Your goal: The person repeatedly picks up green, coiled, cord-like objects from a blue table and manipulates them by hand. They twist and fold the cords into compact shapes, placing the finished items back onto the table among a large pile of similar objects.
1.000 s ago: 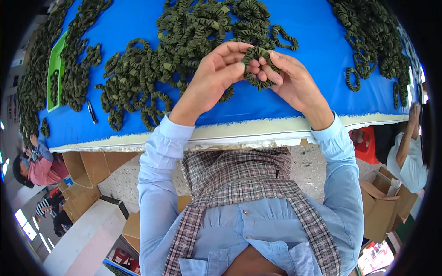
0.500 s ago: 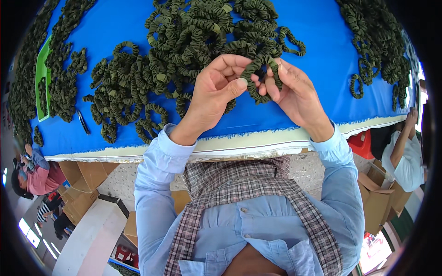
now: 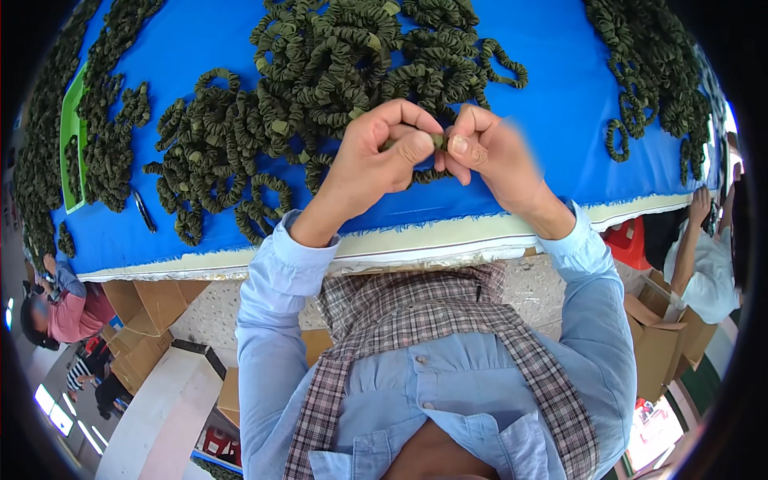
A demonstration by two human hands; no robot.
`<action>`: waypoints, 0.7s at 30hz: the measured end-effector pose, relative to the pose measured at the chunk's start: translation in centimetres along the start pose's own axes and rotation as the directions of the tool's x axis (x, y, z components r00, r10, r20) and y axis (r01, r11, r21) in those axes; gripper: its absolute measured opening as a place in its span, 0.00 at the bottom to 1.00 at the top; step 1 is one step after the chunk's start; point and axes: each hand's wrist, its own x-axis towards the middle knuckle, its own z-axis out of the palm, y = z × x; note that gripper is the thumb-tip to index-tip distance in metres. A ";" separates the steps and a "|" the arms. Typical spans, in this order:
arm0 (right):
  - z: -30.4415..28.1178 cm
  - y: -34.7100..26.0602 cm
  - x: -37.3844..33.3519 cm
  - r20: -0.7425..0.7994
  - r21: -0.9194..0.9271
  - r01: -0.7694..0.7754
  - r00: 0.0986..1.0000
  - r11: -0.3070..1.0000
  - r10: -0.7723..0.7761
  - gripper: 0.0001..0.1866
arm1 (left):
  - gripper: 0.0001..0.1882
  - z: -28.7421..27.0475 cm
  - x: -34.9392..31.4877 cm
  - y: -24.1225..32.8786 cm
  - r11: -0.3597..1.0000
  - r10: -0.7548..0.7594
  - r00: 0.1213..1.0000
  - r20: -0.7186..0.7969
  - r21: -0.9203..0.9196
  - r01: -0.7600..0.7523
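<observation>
My left hand (image 3: 374,154) and my right hand (image 3: 506,166) meet over the near side of the blue-covered table (image 3: 552,136). Between their fingertips is a dark green scrunchie (image 3: 438,141), with a paler green patch showing at the pinch. Thumb and fingers of both hands are closed on it, and most of its ring is hidden behind them. Just beyond my hands lies a large heap of matching gathered scrunchies (image 3: 336,64). One loose scrunchie (image 3: 506,66) rests at the right side of that heap.
More scrunchies are piled at the far right (image 3: 640,72) and the left (image 3: 108,152). A green tray (image 3: 74,136) and a small dark pen-like tool (image 3: 144,211) lie on the left. Cardboard boxes (image 3: 148,308) stand below the table edge. Other people sit at both sides.
The scrunchie was held up as an open ring facing me; now it is gathered between my fingertips. My right hand has turned and both hands have drawn closer together.
</observation>
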 end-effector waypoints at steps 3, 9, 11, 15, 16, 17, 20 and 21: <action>-0.8 -1.4 0.0 -0.071 0.046 0.048 0.996 0.998 -0.044 0.11 | 0.14 -0.5 -0.1 0.1 0.986 0.002 1.000 -0.012 -0.167 -0.004; -1.5 -2.2 0.0 -0.114 0.140 0.050 0.993 0.989 -0.034 0.10 | 0.16 -0.2 -0.3 0.6 0.992 -0.025 0.999 -0.048 -0.128 0.019; -1.4 -2.1 0.1 -0.120 0.114 0.033 0.993 0.993 -0.019 0.10 | 0.15 -0.2 -0.3 0.7 0.997 -0.015 0.999 -0.044 -0.070 0.012; -0.4 -1.8 0.1 -0.161 0.066 -0.022 0.986 0.998 0.033 0.09 | 0.15 0.5 -0.5 0.7 0.994 0.000 0.993 -0.116 0.105 0.013; -0.3 -1.7 0.2 -0.174 0.063 -0.037 0.984 0.997 0.048 0.09 | 0.16 0.9 -0.5 0.7 0.985 0.015 0.989 -0.146 0.175 0.010; -0.3 -1.5 0.2 -0.170 0.039 -0.042 0.984 0.998 0.048 0.09 | 0.17 1.2 -0.4 0.4 0.981 0.079 0.984 -0.157 0.186 -0.049; -0.2 -1.0 0.3 -0.153 -0.027 -0.068 0.986 0.997 0.063 0.09 | 0.14 1.0 -0.3 -0.7 0.874 0.278 0.948 -0.154 0.451 -0.183; 0.0 -1.2 0.2 -0.151 -0.049 -0.084 0.986 0.995 0.075 0.09 | 0.13 1.2 -0.2 -0.7 0.896 0.256 0.951 -0.172 0.411 -0.167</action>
